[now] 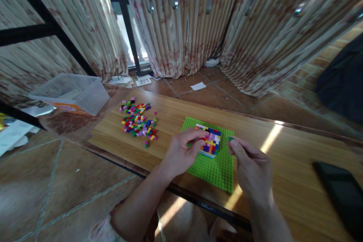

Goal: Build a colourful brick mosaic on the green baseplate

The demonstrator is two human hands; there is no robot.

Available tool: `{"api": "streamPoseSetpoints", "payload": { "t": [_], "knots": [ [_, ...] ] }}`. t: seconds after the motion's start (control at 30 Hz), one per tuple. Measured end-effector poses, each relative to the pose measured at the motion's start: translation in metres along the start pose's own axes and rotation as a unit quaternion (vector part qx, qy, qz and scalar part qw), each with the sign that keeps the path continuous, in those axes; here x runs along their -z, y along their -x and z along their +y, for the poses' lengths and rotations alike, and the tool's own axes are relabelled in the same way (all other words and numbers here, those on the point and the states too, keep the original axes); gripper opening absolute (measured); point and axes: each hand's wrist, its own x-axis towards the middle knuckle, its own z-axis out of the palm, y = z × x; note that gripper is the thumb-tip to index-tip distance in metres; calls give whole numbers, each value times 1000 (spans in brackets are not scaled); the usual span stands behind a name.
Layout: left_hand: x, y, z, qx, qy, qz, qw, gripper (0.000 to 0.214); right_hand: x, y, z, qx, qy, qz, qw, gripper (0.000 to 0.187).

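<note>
A green studded baseplate [211,176] lies on the wooden table, with a multicoloured block of toy bricks [214,140] built up on its far part. My left hand [181,151] reaches over the left side of this block, thumb and forefinger pinched on a small red brick [203,138]. A bit of green shows beneath its fingers; I cannot tell whether the hand holds that too. Just off the baseplate's right edge, my right hand [252,162] is closed, with a small dark green brick [230,139] between thumb and fingertip.
Many loose bricks [137,121] are heaped on the left of the wooden table [170,107]. Beyond them stands a clear plastic bin [73,90]. A dark, flat device [337,193] lies at the right. Curtains [181,34] hang behind, and a black frame bar [51,26] crosses the upper left.
</note>
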Motion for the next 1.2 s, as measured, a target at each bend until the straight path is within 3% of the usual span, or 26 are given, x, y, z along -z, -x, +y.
{"api": "streamPoseSetpoints", "payload": {
  "t": [0.07,0.27,0.43,0.87,1.2],
  "knots": [
    [4,-3,-1,-28,-32,27,999,18,4,-2,2,6,62,7,998,22],
    [0,-3,-7,-68,-93,47,992,18,2,2,4,77,159,-66,982,19],
    [-6,-2,-10,-94,-141,56,984,14,-1,2,7,73,140,-63,985,15],
    [-7,-3,-13,-106,-132,66,983,17,-10,-3,14,-29,32,-32,999,18],
    [-9,-4,-13,-84,-110,70,988,15,-13,-3,8,-45,49,-16,998,17]
  ]
}}
